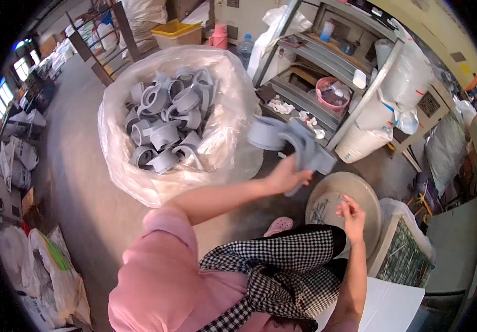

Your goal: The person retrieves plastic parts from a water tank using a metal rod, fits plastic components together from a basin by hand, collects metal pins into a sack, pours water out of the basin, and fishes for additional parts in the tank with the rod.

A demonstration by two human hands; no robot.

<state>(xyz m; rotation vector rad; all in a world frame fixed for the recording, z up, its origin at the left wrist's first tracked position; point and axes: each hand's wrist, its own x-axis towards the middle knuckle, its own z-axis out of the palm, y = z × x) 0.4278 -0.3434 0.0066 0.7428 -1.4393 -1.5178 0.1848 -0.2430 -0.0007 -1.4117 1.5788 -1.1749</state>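
My left hand (289,178) is closed round a grey plastic ring-shaped fitting (305,145), blurred by motion and raised in front of the shelf rack. Whether it is one piece or several joined ones, I cannot tell. My right hand (352,217) is held over a round beige basin (368,193), its fingers curled together in a pinch. Anything between those fingertips is too small to make out. Thin grey-green sticks (319,211) lie in the basin. To the left, a large clear plastic bag (118,124) stands open, filled with similar grey fittings (163,134).
A metal shelf rack (374,83) with a pink basin (332,93) stands ahead. White sacks (365,133) lean at its right. Beside my right arm is a box-like frame with green netting (404,255). More bags (56,265) lie at lower left. A yellow tub (177,29) stands at the back.
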